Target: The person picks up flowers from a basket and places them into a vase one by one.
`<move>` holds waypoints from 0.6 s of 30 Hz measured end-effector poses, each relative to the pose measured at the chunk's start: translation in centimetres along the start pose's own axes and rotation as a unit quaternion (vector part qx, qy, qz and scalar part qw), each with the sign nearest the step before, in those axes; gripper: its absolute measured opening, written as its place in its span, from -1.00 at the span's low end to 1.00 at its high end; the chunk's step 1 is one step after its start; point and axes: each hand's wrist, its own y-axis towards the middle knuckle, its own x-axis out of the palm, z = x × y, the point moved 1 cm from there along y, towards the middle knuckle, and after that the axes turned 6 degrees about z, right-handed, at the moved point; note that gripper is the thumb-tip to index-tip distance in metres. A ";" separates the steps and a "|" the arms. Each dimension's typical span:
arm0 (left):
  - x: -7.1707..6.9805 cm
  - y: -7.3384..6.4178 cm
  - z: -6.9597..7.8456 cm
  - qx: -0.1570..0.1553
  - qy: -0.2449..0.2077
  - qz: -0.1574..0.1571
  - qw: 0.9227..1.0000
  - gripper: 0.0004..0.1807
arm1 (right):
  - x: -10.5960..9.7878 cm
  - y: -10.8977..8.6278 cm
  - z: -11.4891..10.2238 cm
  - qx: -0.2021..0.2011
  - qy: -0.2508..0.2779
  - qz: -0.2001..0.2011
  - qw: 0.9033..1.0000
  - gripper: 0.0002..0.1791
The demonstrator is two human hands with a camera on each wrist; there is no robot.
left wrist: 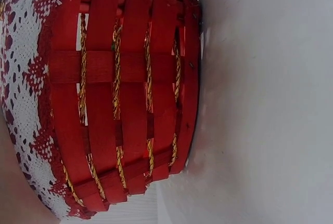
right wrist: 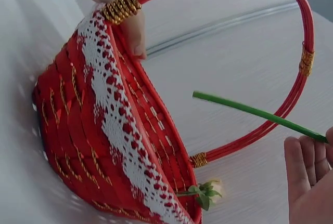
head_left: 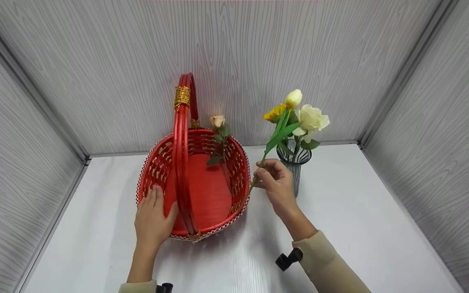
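A red woven basket (head_left: 214, 228) with a tall arched handle (head_left: 181, 158) stands on the table, its rim trimmed with white-and-red lace. My left hand (head_left: 153, 219) rests over its left rim, fingers stretched down inside and thumb near the handle. Between thumb and fingertips my right hand (head_left: 275, 185) pinches the green stem (right wrist: 260, 114) of a pale yellow tulip (head_left: 294, 98). The tulip tilts up to the right, and its stem end is by the basket's right rim. A pale pink rose (head_left: 218, 121) leans inside the basket at the back right.
Behind my right hand stands a ribbed grey glass vase (head_left: 295, 175), holding a white flower (head_left: 312, 118) and a yellow flower (head_left: 274, 114). The white table (head_left: 352, 211) is bounded by light grained panels (head_left: 242, 49) at the back and both sides.
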 end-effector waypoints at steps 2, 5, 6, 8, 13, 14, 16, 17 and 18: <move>0.0 0.1 0.0 0.000 0.000 -0.002 1.000 -0.18 | -0.6 0.0 -0.1 -0.002 -0.005 0.000 1.000 -0.80; 0.0 0.1 0.0 0.001 0.001 -0.001 1.000 -0.18 | -1.6 0.0 -0.5 -0.010 -0.014 0.006 1.000 -0.77; 0.0 0.1 0.1 0.002 0.000 0.001 1.000 -0.18 | -2.0 0.0 -0.6 -0.013 -0.019 0.010 1.000 -0.76; 0.0 0.1 0.1 0.004 -0.002 0.003 1.000 -0.18 | -2.7 0.0 -1.0 -0.019 -0.031 0.025 0.999 -0.75; 0.0 0.1 0.0 0.003 -0.001 -0.001 1.000 -0.18 | -4.7 0.4 -2.0 -0.035 -0.046 0.066 0.996 -0.71; 0.0 0.1 0.0 0.002 0.000 -0.003 1.000 -0.18 | -5.1 0.5 -2.2 -0.038 -0.047 0.075 0.995 -0.70; 0.0 0.1 0.0 -0.001 0.000 -0.003 1.000 -0.18 | -5.8 0.7 -2.5 -0.044 -0.046 0.094 0.994 -0.69; 0.1 0.0 0.0 -0.002 0.000 -0.003 1.000 -0.18 | -6.1 0.9 -2.7 -0.046 -0.046 0.104 0.992 -0.69; 0.1 0.0 0.0 -0.004 0.001 -0.002 1.000 -0.18 | -6.5 1.0 -2.9 -0.050 -0.046 0.113 0.991 -0.70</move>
